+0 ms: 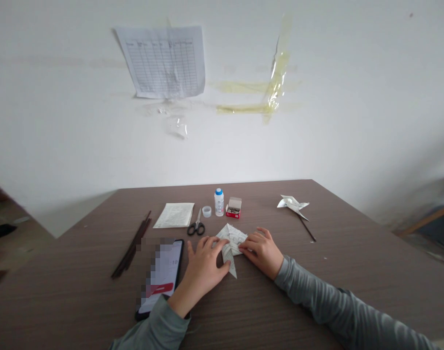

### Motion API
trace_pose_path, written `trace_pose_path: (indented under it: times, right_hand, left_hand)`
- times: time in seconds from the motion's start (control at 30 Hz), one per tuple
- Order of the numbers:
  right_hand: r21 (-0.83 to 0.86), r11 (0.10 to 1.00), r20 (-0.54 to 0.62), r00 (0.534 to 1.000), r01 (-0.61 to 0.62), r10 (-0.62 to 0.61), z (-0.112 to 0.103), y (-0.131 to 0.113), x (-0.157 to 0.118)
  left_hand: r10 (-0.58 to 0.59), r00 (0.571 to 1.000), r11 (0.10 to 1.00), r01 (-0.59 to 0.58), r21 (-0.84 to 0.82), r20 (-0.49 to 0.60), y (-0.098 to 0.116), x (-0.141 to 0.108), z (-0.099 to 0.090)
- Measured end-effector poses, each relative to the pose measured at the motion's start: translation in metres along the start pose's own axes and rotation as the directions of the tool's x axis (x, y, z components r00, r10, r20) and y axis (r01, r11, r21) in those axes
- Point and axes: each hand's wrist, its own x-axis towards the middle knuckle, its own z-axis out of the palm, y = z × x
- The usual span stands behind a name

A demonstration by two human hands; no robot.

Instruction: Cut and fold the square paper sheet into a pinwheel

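Observation:
A folded sheet of printed white paper [231, 248] lies on the table, with pointed corners sticking out between my hands. My left hand [203, 272] has its fingertips on the paper's left side. My right hand [261, 253] presses its fingers on the right side and hides part of the fold. To the left of my left hand lies a phone [162, 277], its screen partly pixelated. Just above my left hand's fingers are black-handled scissors [196, 224].
Along the far side of the wooden-look table [243, 194] stand a white glue bottle [219, 202], a small cap [206, 211] and an open red box of pins [233, 208]. A paper pinwheel [293, 206] on a dark stick lies right; a bundle of dark sticks [132, 245] and a paper stack [174, 215] lie left.

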Motion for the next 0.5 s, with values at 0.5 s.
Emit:
trace_pose_path:
  times: [0.5]
  right_hand:
    - [-0.036, 0.997, -0.077, 0.994, 0.071, -0.074, 0.006, 0.006, -0.004]
  left_hand:
    - [0.007, 0.999, 0.999, -0.008, 0.038, 0.041, 0.013, -0.003, -0.009]
